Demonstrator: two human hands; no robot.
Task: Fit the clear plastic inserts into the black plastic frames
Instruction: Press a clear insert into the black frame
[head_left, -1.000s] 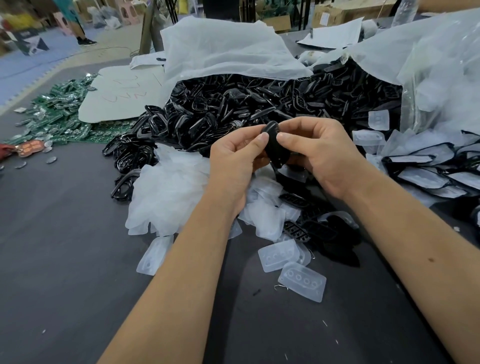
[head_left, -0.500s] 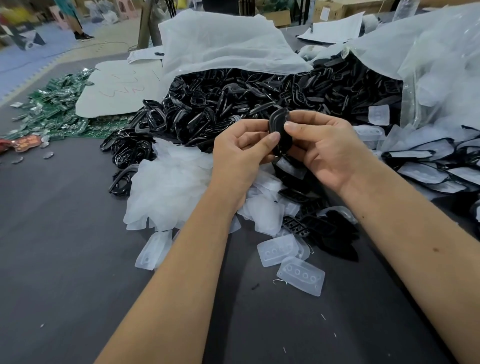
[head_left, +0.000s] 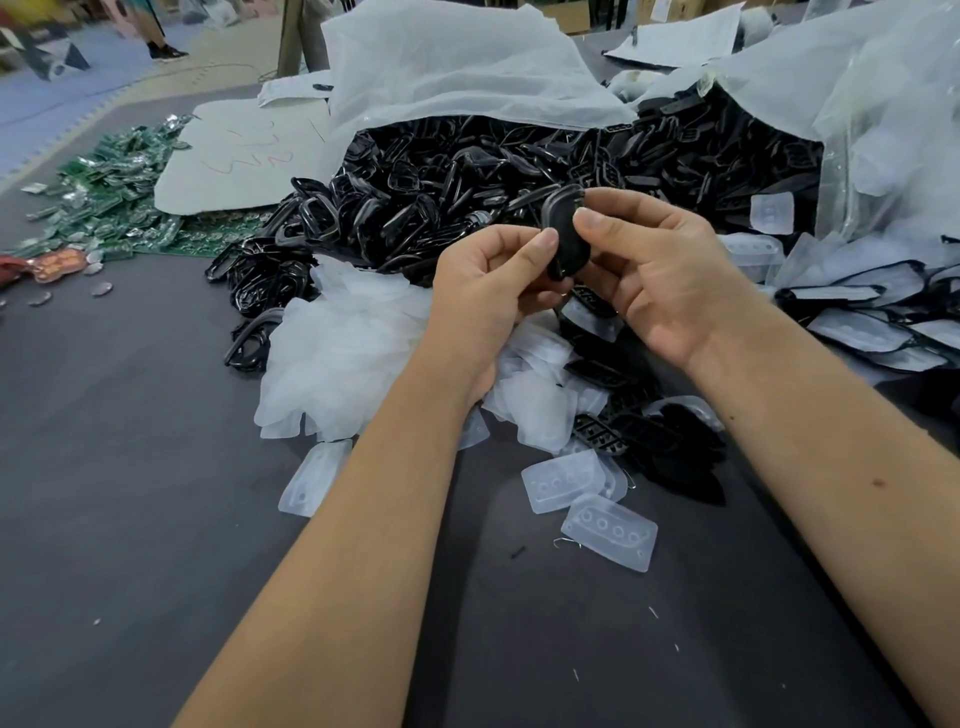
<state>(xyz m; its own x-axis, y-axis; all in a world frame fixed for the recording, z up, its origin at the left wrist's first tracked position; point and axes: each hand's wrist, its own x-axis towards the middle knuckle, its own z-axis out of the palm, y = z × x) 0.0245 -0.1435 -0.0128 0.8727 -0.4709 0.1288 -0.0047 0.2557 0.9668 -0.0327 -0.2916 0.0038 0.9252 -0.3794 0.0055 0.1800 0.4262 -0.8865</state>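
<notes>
Left hand (head_left: 493, 291), right hand (head_left: 660, 270) both pinch black frame (head_left: 563, 234)

plastics, cloth and board on a matt grey table

we see glossy black plastic frames (head_left: 467, 208) heaped with bright highlights on their smooth rims, and the frame (head_left: 563, 234) pinched between our left hand (head_left: 493, 296) and right hand (head_left: 660, 275) looks duller, smooth dark plastic. the inserts (head_left: 610, 532) are frosted, translucent soft-looking plastic with a satin sheen. the table (head_left: 130, 519) is matt dark grey, faintly textured. a thin white sheet (head_left: 457, 73) looks like soft non-woven cloth. the bag (head_left: 893, 130) is clear, crinkled, shiny film. green circuit boards (head_left: 114, 202) glint, and a card (head_left: 234, 161) is matt white.
</notes>
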